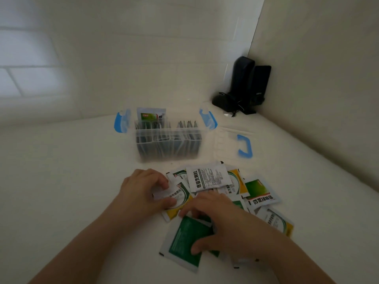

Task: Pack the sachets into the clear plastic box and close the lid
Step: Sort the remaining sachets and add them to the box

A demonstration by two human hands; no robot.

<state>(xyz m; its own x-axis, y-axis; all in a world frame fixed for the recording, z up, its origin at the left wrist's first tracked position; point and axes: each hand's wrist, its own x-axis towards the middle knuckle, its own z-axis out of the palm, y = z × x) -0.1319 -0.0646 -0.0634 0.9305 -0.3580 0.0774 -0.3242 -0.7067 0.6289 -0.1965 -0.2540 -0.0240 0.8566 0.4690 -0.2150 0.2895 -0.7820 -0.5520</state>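
The clear plastic box (168, 147) stands open in the middle of the white surface, blue latches flipped out at both ends, several sachets upright inside and one green sachet (150, 114) sticking up at its back left. Its clear lid (231, 144) with a blue handle lies flat to the right. A loose pile of sachets (209, 177) lies in front of the box. My left hand (141, 191) pinches a white and yellow sachet (176, 197) at the pile's left edge. My right hand (217, 224) grips a dark green sachet (184, 240) at the pile's near side.
A black speaker-like device (244, 87) with a cord stands in the back right corner, where the tiled wall meets a side panel. The white surface (61, 181) stretches bare to the left of the box and hands.
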